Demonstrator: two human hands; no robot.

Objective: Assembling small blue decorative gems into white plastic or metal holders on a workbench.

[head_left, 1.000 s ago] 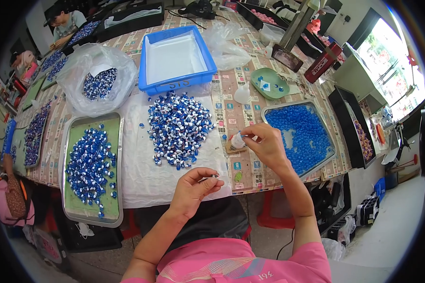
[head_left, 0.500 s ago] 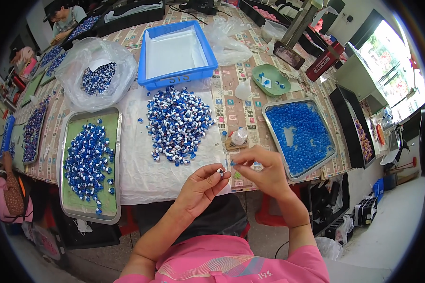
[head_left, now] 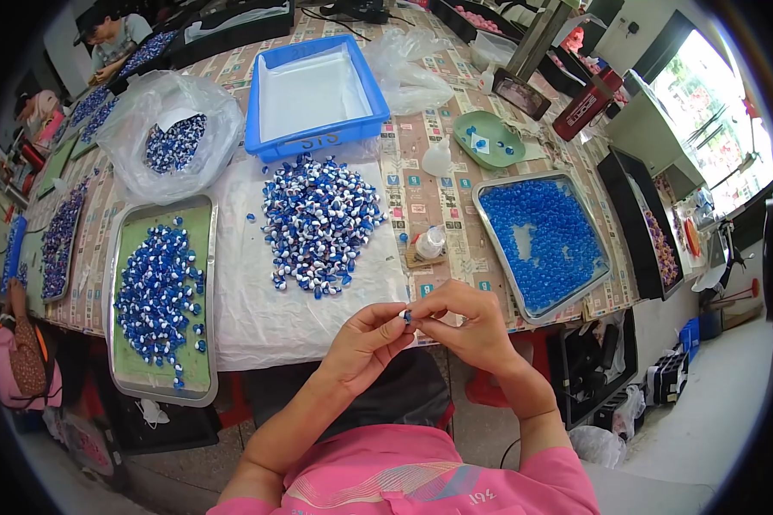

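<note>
Pinched between the thumb and fingertips of my left hand (head_left: 365,345) is a small white-and-blue bead-like piece (head_left: 404,316). My right hand (head_left: 471,324) meets it from the right, thumb and forefinger closed at its side on a small blue bead that they mostly hide. Both hands are over the table's front edge. Beyond them, a heap of blue-and-white pieces (head_left: 320,225) lies on a white sheet (head_left: 245,300). On the right, a metal tray (head_left: 534,316) holds clear blue beads (head_left: 567,249). More blue-and-white pieces (head_left: 156,292) lie on a green-lined metal tray (head_left: 206,390) at left.
A small clear bottle (head_left: 430,244) stands just past my right hand. Farther back are a blue bin (head_left: 318,148), a plastic bag of pieces (head_left: 120,120), a green dish (head_left: 494,154), a phone (head_left: 521,94) and a red flask (head_left: 586,105). Another person (head_left: 112,39) sits at far left.
My right hand has moved left and a little down, bringing its blue bead against the piece in my left hand. The left hand stays nearly in place. The view has shifted slightly.
</note>
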